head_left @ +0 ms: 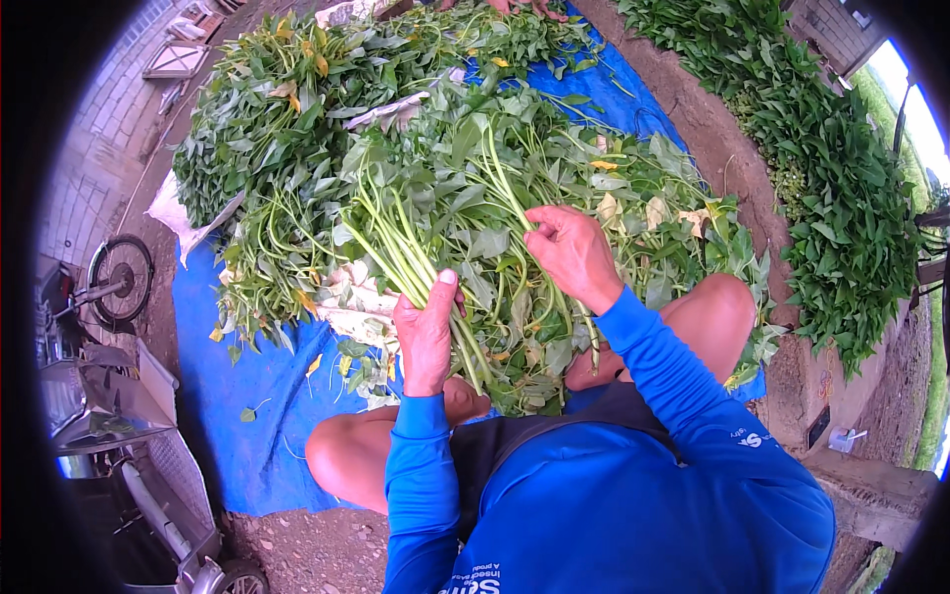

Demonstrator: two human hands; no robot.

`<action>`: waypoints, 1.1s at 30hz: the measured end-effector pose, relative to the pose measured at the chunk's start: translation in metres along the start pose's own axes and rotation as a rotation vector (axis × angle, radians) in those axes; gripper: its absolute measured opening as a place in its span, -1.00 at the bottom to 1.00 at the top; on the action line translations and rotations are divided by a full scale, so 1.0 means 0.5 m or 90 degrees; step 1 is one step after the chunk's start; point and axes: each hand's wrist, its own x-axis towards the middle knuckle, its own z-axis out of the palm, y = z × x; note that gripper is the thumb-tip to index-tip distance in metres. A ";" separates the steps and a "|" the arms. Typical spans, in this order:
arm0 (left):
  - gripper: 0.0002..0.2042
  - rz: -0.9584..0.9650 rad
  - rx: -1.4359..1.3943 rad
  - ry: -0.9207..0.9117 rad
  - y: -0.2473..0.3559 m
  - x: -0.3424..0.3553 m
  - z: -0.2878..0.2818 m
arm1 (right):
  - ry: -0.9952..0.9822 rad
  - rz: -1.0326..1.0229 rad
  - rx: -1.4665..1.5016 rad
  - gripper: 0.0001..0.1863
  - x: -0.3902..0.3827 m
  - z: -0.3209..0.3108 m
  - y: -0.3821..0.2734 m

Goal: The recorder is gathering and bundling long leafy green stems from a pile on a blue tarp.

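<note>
My left hand (431, 327) is closed round a bunch of long pale-green leafy stems (391, 238); the leafy tops point away from me and the cut ends stick out below my fist. In my right hand (574, 252), thumb and forefinger pinch a single leafy stem (507, 188), whose lower end trails down past my palm toward my foot. Both hands are above a wide heap of the same leafy greens (475, 238), with some yellowed leaves mixed in. The two hands are apart, the right one a little farther away.
The heap lies on a blue tarp (237, 416), with pale sacking (361, 307) among the leaves. A motorcycle (119, 426) stands at left. More greens (831, 218) line a ledge at right. At the far edge, another person's hand (524, 6) touches the pile.
</note>
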 end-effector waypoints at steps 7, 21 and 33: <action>-0.68 -0.046 0.025 -0.014 -0.074 0.026 0.055 | -0.223 -0.116 0.067 -0.64 -0.015 0.072 -0.009; -0.72 -0.068 -0.094 -0.023 -0.067 0.048 0.005 | -0.347 -0.215 0.070 -0.64 -0.062 0.014 -0.009; -0.83 0.031 -0.044 0.075 -0.038 0.071 -0.005 | -0.356 0.149 0.283 -0.63 -0.171 0.010 0.022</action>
